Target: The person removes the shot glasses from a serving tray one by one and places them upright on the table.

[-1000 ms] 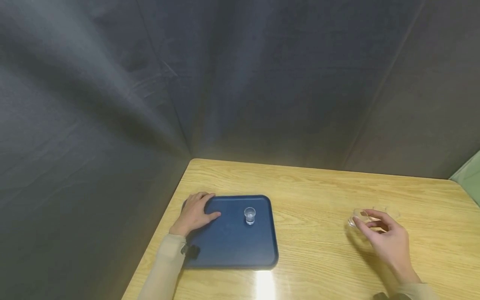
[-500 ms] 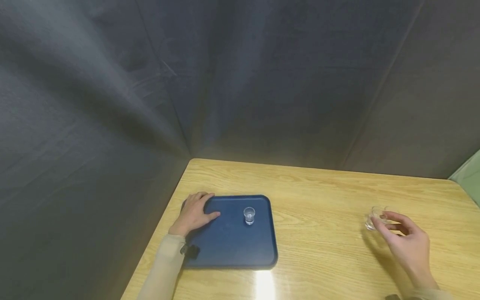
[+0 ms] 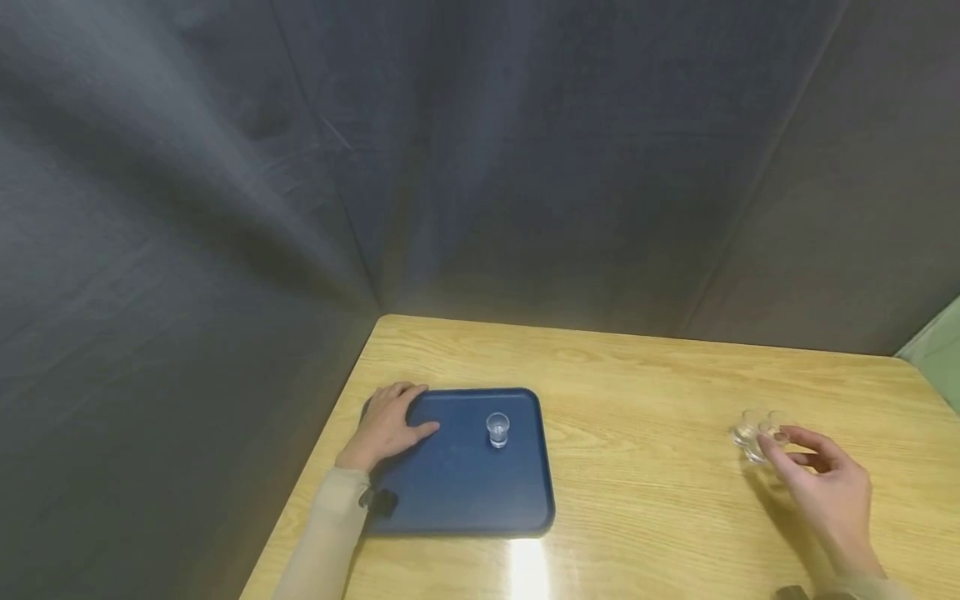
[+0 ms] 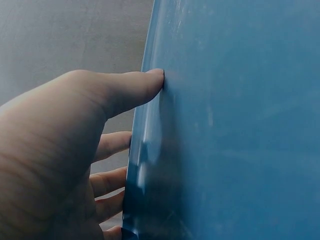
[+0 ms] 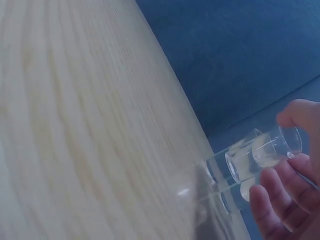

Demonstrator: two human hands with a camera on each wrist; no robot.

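A blue tray (image 3: pixel 465 500) lies on the table's left side, and my left hand (image 3: pixel 385 429) grips its left edge. In the left wrist view the thumb (image 4: pixel 135 87) lies over the rim while the other fingers are at its outer side. One small clear shot glass (image 3: pixel 498 430) stands upright on the tray. At the right, my right hand (image 3: pixel 832 492) pinches another shot glass (image 5: pixel 270 149) near its rim between thumb and fingers. More clear glasses (image 5: pixel 240 162) stand close beside it, overlapping it in view.
The wooden table (image 3: pixel 630 417) stretches between the tray and the glasses. Dark cloth (image 3: pixel 570 208) hangs behind the table and along its left side. A pale green surface (image 3: pixel 937 358) shows at the far right.
My right hand has moved right with its shot glass, bringing it in among the other glasses. The left hand, the tray and the glass on it have stayed put.
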